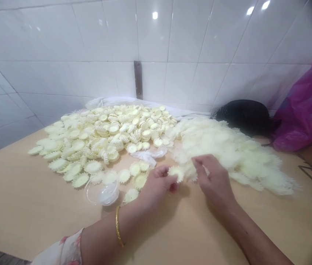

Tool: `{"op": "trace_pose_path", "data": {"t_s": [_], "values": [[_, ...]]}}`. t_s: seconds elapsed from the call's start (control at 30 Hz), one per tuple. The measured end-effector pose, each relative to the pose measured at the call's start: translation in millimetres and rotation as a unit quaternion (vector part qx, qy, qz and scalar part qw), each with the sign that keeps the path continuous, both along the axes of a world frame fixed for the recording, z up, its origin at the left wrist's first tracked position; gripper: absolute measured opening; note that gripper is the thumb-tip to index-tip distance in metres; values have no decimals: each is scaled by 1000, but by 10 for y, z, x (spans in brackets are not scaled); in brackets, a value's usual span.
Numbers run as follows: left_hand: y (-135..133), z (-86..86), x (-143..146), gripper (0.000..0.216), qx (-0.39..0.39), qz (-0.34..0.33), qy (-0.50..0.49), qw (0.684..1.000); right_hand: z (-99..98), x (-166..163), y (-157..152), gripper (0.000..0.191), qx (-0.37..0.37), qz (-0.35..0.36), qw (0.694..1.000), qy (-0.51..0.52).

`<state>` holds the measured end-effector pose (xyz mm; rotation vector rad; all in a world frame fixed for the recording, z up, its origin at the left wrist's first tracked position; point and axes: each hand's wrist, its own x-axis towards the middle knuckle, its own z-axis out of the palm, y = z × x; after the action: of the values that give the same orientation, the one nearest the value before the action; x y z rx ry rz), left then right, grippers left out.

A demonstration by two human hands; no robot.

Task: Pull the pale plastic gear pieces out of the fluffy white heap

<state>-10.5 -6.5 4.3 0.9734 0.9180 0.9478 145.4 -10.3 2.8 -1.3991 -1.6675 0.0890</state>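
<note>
On my feed, the left hand [157, 186] is pressed together, thumb and fingers pinching a cream toothed disc [176, 173] by its rim. A gold bangle [117, 224] sits on that wrist, and a floral sleeve [62, 250] shows at the lower edge. The right hand [213, 180] is just beside it, its fingers curled at the edge of a fluffy fringed heap [227, 154]; I can't tell whether they have hold of anything.

I judge the snag the main risk: the disc's fine teeth are close to those soft fringes, so a quick pull could drag strands loose. A light pinch could also let the disc slip onto the wooden tabletop [34, 206]. Near the left forearm, a clear plastic tub [104, 194] and scattered discs could be nudged by a careless sweep.

Farther off lie a heap of toothed discs [95, 136] and a white cloth [147, 155]. Beyond them are a black bag [244, 116], a magenta plastic bag [305, 103] and the white tiled wall [62, 36].
</note>
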Motion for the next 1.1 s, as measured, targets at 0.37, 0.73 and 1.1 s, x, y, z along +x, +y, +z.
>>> {"op": "trace_pose_path", "data": {"t_s": [0.37, 0.73, 1.1], "values": [[-21, 3, 25, 18, -39, 16, -44, 998, 98, -179, -143, 12, -26, 139, 988, 63], [-2, -36, 4, 39, 18, -19, -39, 999, 111, -167, -139, 11, -197, 184, 954, 133], [-13, 17, -31, 16, 24, -54, -3, 998, 105, -86, -68, 23, -297, 236, 869, 318]]}}
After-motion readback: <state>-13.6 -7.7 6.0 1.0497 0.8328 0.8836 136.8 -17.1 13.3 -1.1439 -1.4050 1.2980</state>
